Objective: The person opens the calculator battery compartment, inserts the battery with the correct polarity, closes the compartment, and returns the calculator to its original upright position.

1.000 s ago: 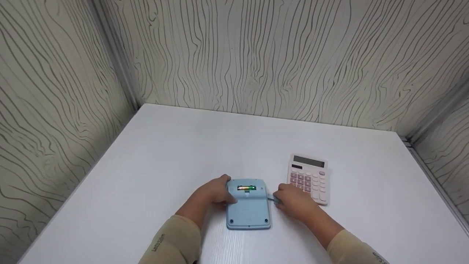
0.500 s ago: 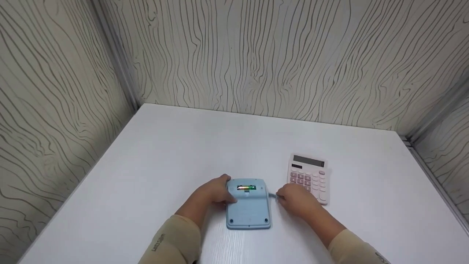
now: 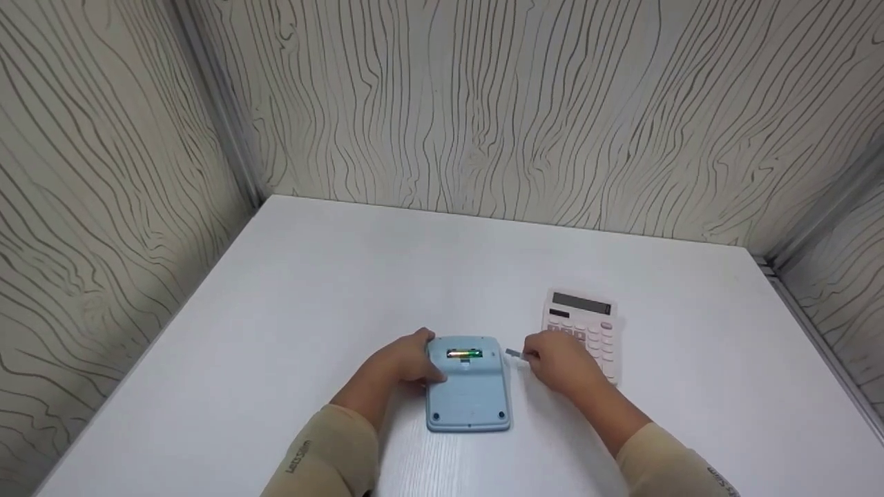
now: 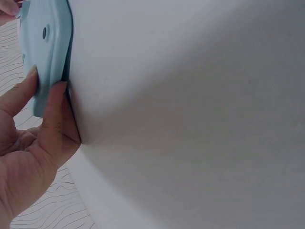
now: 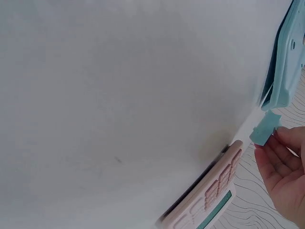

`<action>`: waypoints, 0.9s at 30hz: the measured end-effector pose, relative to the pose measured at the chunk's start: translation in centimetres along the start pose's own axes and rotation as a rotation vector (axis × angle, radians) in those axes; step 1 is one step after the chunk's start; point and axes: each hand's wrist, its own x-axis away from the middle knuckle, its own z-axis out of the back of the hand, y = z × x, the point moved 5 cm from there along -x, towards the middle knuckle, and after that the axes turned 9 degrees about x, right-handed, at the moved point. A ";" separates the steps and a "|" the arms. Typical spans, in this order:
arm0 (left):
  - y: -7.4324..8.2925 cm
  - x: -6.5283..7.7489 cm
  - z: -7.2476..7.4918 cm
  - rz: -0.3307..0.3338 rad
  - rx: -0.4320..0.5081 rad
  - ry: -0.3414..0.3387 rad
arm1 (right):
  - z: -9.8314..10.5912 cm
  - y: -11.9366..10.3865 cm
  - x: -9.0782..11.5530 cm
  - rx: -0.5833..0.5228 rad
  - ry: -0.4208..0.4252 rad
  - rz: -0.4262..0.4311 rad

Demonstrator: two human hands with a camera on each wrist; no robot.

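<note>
A light blue calculator (image 3: pixel 469 400) lies face down on the white table, its battery slot uncovered. Inside that slot sits one battery (image 3: pixel 465 353) with a shiny green and gold wrap. My left hand (image 3: pixel 407 359) grips the calculator's left edge, thumb on its back and fingers along the side, as the left wrist view also shows. Just right of the calculator, my right hand (image 3: pixel 563 359) pinches a small blue battery cover (image 5: pixel 266 128) between thumb and fingers. The cover is apart from the calculator. Behind the right hand lies a pink calculator (image 3: pixel 581 319), face up, its lower keys partly hidden.
The white table (image 3: pixel 331 276) reaches back to a panel wall (image 3: pixel 442 103) with a wood-grain line pattern. Similar panels stand at the left and right sides. The pink calculator is close beside the right hand.
My right hand has moved slightly up and away from me with the battery cover, whose angle has turned. My left hand and the blue calculator have stayed in place.
</note>
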 end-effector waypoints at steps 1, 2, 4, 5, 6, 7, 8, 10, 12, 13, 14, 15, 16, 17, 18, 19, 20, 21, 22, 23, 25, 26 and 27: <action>0.0 0.1 0.0 -0.001 0.001 -0.001 | 0.2 -0.1 -0.1 -0.003 0.007 -0.002; 0.0 0.1 0.0 -0.002 0.003 -0.002 | 0.4 -0.3 -0.2 -0.006 0.015 0.000; 0.0 0.1 0.0 -0.003 0.007 -0.005 | 0.8 -0.8 -0.3 -0.010 0.034 0.009; 0.0 0.0 0.0 -0.001 0.013 -0.007 | 1.0 -1.1 -0.4 -0.010 0.043 0.015; -0.1 0.0 0.0 0.001 0.015 -0.008 | 1.2 -1.4 -0.4 -0.011 0.049 0.019; -0.1 0.0 0.0 0.003 0.015 -0.008 | 1.3 -1.8 -0.5 -0.009 0.054 0.026; -0.1 0.0 0.0 0.005 0.011 -0.008 | 1.4 -2.2 -0.5 -0.008 0.057 0.033; 0.0 0.0 0.0 0.008 0.004 -0.008 | 1.4 -3.0 -0.7 -0.005 0.060 0.050; 0.0 0.1 0.0 0.012 -0.003 -0.007 | 1.4 -3.8 -0.8 0.000 0.056 0.072; 0.0 0.1 0.1 0.015 -0.002 -0.007 | 1.4 -4.3 -0.9 0.004 0.056 0.087; 0.0 0.1 0.1 0.017 -0.001 -0.007 | 1.3 -4.7 -1.0 0.008 0.055 0.100; 0.0 0.1 0.1 0.018 0.001 -0.008 | 1.3 -5.2 -1.0 0.014 0.055 0.113; 0.0 0.1 0.1 0.020 0.000 -0.009 | 1.2 -5.6 -1.0 0.020 0.056 0.127; 0.0 0.1 0.1 0.022 -0.001 -0.009 | 1.2 -6.0 -1.1 0.023 0.056 0.139; 0.0 0.1 0.2 0.021 -0.004 -0.010 | 1.1 -6.3 -1.1 0.028 0.055 0.151; 0.0 0.1 0.2 0.020 -0.006 -0.010 | 1.1 -6.6 -1.1 0.030 0.053 0.164; 0.0 0.1 0.2 0.018 -0.011 -0.011 | 1.0 -6.9 -1.1 0.035 0.051 0.172; 0.0 0.0 0.3 0.016 -0.018 -0.011 | 0.9 -7.2 -1.2 0.038 0.051 0.184; 0.0 0.0 0.3 0.014 -0.023 -0.011 | 0.8 -7.5 -1.2 0.041 0.047 0.191; 0.0 0.0 0.3 0.013 -0.023 -0.012 | 0.7 -7.7 -1.2 0.043 0.043 0.200; 0.0 0.0 0.4 0.016 -0.022 -0.014 | 0.5 -8.0 -1.3 0.052 0.041 0.213; 0.0 0.0 0.4 0.017 -0.021 -0.015 | 0.4 -8.2 -1.3 0.058 0.041 0.216; 0.0 0.0 0.3 0.018 -0.019 -0.016 | 0.3 -8.3 -1.4 0.062 0.042 0.222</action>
